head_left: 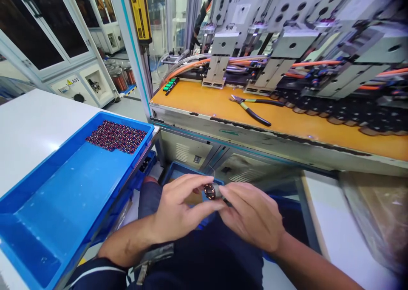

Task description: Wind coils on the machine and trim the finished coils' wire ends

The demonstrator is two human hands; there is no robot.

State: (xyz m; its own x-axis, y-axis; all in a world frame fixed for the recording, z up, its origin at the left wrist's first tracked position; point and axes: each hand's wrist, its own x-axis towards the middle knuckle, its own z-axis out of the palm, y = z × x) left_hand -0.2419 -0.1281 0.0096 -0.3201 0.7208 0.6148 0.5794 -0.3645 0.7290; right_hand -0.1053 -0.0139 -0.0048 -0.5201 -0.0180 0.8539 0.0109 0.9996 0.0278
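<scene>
Above my lap, a small motor core with copper windings [210, 191] is held between both hands, its round wound face turned to the left. My left hand [178, 205] is closed loosely around it, index finger along the top and thumb underneath. From the other side my right hand [250, 211] pinches its grey edge with the fingertips. A thin loose wire [211, 169] seems to stick up just above the core. Part of the core is hidden by my right fingers.
To the left, a blue tray [68, 196] holds many small dark cores [117, 136] at its far end. Cutting pliers [251, 107] lie on the orange machine bench [197, 99], beside a row of dark round parts [334, 111]. Machine fixtures [219, 60] rise behind.
</scene>
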